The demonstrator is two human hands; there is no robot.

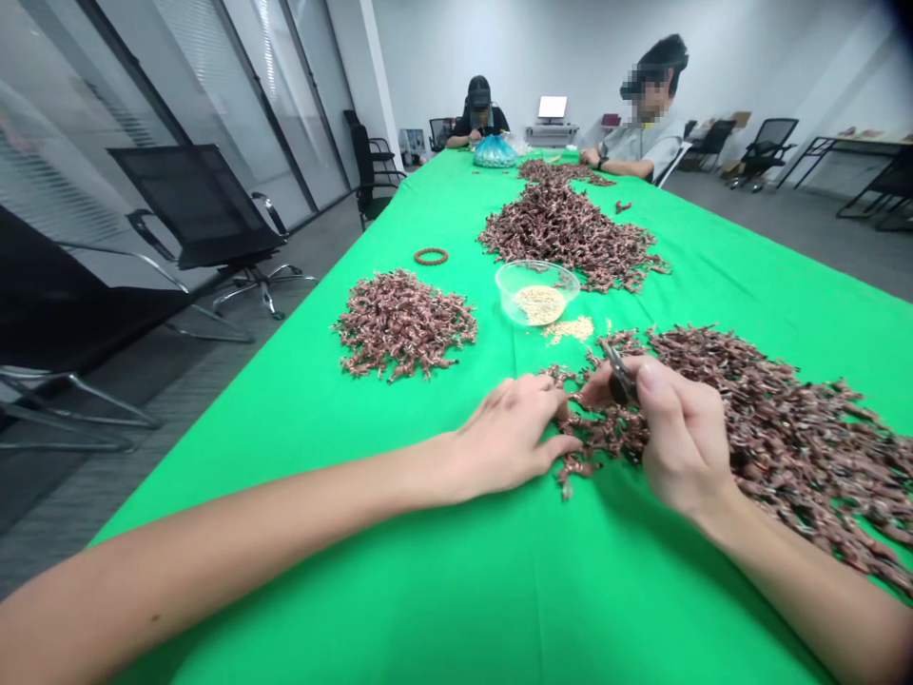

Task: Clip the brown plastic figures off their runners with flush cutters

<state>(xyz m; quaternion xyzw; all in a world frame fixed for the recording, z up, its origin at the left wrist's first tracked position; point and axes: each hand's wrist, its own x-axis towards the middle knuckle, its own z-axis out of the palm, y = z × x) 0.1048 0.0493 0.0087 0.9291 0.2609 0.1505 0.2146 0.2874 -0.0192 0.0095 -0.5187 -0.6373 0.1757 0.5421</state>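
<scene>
Your bare left forearm (pixel 214 552) and right forearm (pixel 806 595) reach in from the near edge of the bench (pixel 399 590), which is covered in bright green cloth. Your left hand (pixel 510 438) lies loosely open, its fingertips (pixel 563 445) touching the near end of a sprawling heap of small reddish-brown and silver twisted pieces (pixel 770 428) on the bench's right side. Your right hand (pixel 681 442) is clenched around a small metal hand tool (pixel 620 373) over that heap. Beyond sit a clear round bowl (pixel 536 303) of pale grains, a loose patch of pale grains (pixel 569 329), a reddish-brown ring (pixel 431 256), a reddish-brown heap (pixel 403 323) near the left edge, and a larger reddish-brown heap (pixel 571 233) farther along. At the far end work a seated co-worker (pixel 642 143) and another seated co-worker (pixel 479 122).
</scene>
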